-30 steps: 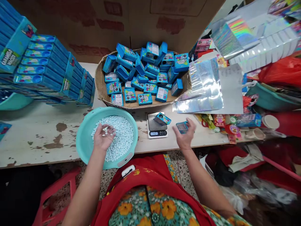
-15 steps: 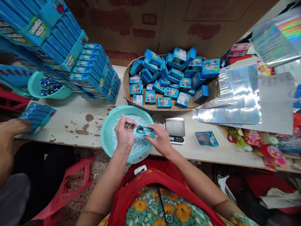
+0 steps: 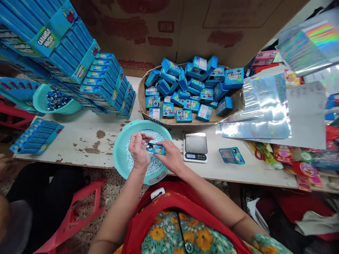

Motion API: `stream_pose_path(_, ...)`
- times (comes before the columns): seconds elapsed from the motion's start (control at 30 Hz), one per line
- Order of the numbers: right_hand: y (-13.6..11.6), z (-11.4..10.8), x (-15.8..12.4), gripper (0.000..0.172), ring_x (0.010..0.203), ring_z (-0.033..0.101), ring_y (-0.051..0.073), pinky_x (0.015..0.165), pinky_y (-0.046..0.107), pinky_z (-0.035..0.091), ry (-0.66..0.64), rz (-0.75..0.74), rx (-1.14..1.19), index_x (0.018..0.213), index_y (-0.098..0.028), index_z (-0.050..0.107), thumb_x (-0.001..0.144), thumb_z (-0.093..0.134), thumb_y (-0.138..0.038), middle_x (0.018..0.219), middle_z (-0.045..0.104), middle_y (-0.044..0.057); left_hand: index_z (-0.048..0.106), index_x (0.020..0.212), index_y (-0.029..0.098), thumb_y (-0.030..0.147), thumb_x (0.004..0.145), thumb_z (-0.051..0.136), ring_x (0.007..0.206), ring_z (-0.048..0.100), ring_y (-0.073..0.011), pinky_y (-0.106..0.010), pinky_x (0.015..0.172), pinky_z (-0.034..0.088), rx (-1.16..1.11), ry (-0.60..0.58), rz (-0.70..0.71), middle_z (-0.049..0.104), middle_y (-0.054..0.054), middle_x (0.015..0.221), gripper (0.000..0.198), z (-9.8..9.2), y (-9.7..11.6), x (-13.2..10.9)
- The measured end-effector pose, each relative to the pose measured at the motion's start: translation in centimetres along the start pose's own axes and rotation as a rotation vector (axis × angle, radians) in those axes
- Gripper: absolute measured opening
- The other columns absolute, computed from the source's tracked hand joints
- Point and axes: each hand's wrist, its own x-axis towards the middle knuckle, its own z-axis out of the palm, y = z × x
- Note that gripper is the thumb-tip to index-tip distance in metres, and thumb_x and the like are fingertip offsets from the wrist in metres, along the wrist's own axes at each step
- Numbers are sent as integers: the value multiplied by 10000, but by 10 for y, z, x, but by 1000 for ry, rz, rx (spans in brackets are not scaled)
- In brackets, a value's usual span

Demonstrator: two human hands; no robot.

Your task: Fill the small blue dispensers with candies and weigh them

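Over a teal bowl (image 3: 120,155) of small pale-blue candies (image 3: 153,167), my right hand (image 3: 171,158) grips a small blue candy box (image 3: 156,148) lying flat. My left hand (image 3: 139,150) is closed at the box's left end, fingers pinched together there; whether candies are in them I cannot make out. A small digital scale (image 3: 195,146) stands bare just right of the bowl. One flat blue box (image 3: 231,155) lies on the table right of the scale.
A cardboard tray (image 3: 144,111) heaped with small blue boxes sits behind the bowl. Stacks of long blue cartons (image 3: 106,83) rise at the left beside a second teal bowl (image 3: 43,102). Holographic bags (image 3: 256,116) and clutter fill the right. A red stool (image 3: 76,211) stands below.
My right hand left one box on the table, took the box off the scale and brought it over the bowl. My left hand rose from the candies to the box's end.
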Motion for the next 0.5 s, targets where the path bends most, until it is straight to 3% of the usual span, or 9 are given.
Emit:
stream_pose_path(0.13,2,1,3,340,956,599,234,860,364,476,10,7,6,1033,-197,637,710,742,-185,980,652,63,592,850,155,398,871,533,765,672,-188,-348,787,507,32,-90,-18,664,-67,813,251,3,4,-1)
stream_pose_path(0.5,10,1,12,307,916,609,215,832,353,482,34,37,51,998,-217,648,703,735,-215,950,655,36,644,874,149,413,865,541,878,671,-231,-390,861,499,80,-176,-3,694,-103,874,283,9,6,-4)
